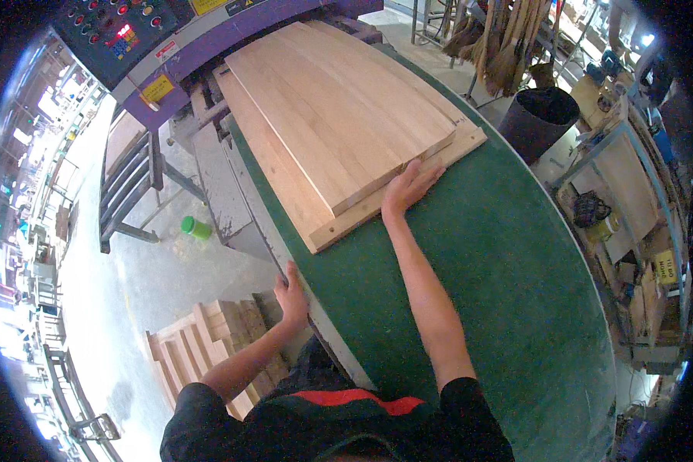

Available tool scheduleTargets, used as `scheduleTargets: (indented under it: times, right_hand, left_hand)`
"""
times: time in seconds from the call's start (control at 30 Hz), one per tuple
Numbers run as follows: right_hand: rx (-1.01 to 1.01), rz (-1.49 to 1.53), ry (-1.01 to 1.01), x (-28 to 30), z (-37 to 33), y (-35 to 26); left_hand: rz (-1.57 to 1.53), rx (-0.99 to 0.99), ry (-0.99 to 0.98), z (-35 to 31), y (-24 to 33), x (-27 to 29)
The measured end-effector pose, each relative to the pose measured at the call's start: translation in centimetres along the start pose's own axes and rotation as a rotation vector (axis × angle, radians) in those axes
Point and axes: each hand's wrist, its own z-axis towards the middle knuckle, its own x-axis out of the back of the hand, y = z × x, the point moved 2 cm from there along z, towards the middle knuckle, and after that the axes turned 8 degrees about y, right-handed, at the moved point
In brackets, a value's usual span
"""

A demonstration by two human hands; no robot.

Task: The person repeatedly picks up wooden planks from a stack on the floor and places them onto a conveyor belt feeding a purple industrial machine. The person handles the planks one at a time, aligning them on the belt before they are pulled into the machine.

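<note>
Two pale wooden panels lie stacked on the green conveyor belt (pixel 470 254) of a purple machine. The upper panel (pixel 346 115) is set a little askew on the lower panel (pixel 273 169), whose near end and left side stick out from under it. My right hand (pixel 410 189) is open, its palm and stretched fingers against the near ends of the panels. Down at the belt's left side, my left hand (pixel 291 299) is closed round the conveyor's side edge (pixel 323 327), with some of its fingers hidden. The panels' far ends reach the machine's mouth.
The purple machine (pixel 277 23) with its control panel (pixel 115 35) stands ahead. On the left are a roller stand (pixel 131 181), a green container (pixel 195 227) and stacked wood pieces (pixel 208 339). A dark bin (pixel 539 123), brooms (pixel 508 46) and a loaded rack (pixel 624 192) stand right.
</note>
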Motion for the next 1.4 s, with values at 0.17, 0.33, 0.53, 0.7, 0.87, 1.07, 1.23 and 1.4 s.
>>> scheduleTargets:
  times: [0.17,0.33,0.53,0.7,0.87,1.07,1.23,1.4]
  right_hand:
    - [-0.031,-0.029,-0.038,-0.5,-3.3,-1.2]
    - [-0.048,-0.050,-0.051,-1.8,-5.2,-1.8]
    - [-0.031,-0.050,0.008,-3.7,-5.7,-1.1]
    - [-0.065,0.025,0.032,-4.7,-6.1,-2.6]
    - [-0.113,0.016,0.017,-6.3,-6.6,-2.4]
    - [-0.045,0.025,0.025,-7.6,-6.7,-2.9]
    - [-0.003,-0.014,0.014,-8.8,-6.9,-3.4]
    - [0.036,-0.024,0.002,-10.2,-7.0,-3.3]
  left_hand:
    - [-0.128,0.016,-0.158,-1.7,2.2,0.1]
    - [-0.153,-0.079,-0.144,-1.5,1.7,-0.3]
    - [-0.167,-0.048,-0.142,-1.5,2.0,-0.5]
    - [-0.123,-0.069,-0.109,-0.7,0.5,-0.8]
    - [-0.083,-0.044,-0.085,-1.4,1.5,-0.6]
    - [-0.063,-0.084,-0.112,-1.6,1.7,-0.5]
    - [-0.047,-0.044,-0.113,-1.9,2.0,-0.4]
    - [-0.165,-0.056,-0.136,-1.5,0.9,-0.6]
